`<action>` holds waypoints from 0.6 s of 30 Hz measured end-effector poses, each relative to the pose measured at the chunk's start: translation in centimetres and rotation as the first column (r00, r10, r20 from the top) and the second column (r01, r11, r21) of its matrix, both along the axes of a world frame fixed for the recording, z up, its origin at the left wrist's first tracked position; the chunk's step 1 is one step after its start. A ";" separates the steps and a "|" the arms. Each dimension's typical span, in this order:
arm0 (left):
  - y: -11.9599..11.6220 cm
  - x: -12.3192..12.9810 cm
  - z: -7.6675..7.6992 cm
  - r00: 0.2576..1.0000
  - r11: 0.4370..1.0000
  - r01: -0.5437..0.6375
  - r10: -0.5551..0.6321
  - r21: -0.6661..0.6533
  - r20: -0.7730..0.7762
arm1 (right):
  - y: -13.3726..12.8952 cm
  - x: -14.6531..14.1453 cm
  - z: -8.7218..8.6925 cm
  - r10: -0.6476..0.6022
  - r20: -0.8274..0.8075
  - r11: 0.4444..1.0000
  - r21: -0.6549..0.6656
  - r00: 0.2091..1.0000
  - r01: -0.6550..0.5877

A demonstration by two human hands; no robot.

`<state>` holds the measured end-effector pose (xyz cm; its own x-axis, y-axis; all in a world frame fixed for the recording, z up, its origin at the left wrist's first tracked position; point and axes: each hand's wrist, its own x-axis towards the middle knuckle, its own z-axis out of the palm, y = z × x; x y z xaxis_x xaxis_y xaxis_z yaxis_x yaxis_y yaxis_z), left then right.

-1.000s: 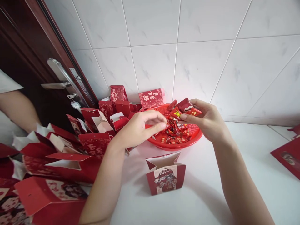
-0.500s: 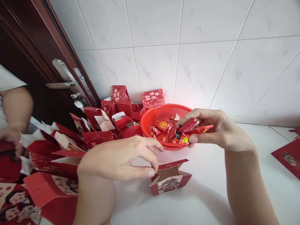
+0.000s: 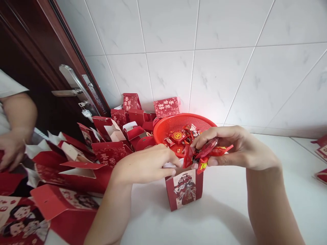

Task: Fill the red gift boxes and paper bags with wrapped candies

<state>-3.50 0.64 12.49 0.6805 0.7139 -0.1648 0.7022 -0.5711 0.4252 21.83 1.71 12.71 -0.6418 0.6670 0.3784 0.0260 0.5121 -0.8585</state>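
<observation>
A bunch of wrapped candies (image 3: 208, 152) is gripped in my right hand (image 3: 230, 146), just above the upper right edge of a red paper box (image 3: 186, 190). The box stands upright on the white surface, with a printed couple on its front. My left hand (image 3: 153, 163) has its fingers and thumb at the box's upper left edge, holding it there. Behind both hands sits a red plastic basket (image 3: 163, 125) with more wrapped candies (image 3: 178, 137) inside.
Many red boxes (image 3: 109, 152) with raised flaps crowd the left side. Another person's hand (image 3: 11, 148) is at the far left, near a door handle (image 3: 67, 92). Red items lie at the right edge. A tiled wall (image 3: 168, 27) rises behind.
My left hand has closed on the box, whose printed front now faces me more upright. My right hand, with the candies, has moved slightly down over the box's edge.
</observation>
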 end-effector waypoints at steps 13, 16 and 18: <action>-0.7 2.6 -0.1 0.990 0.990 0.139 -0.139 0.017 0.037 | 0.1 0.9 0.0 0.289 0.302 0.930 0.135 0.908 -0.341; -0.5 2.2 0.1 0.977 0.979 0.205 -0.205 0.021 0.049 | -0.7 0.5 0.0 0.235 0.414 0.927 0.177 0.879 -0.332; -0.4 2.1 0.2 0.978 0.979 0.204 -0.205 0.014 0.037 | -1.3 0.1 -0.1 0.196 0.459 0.928 0.200 0.867 -0.316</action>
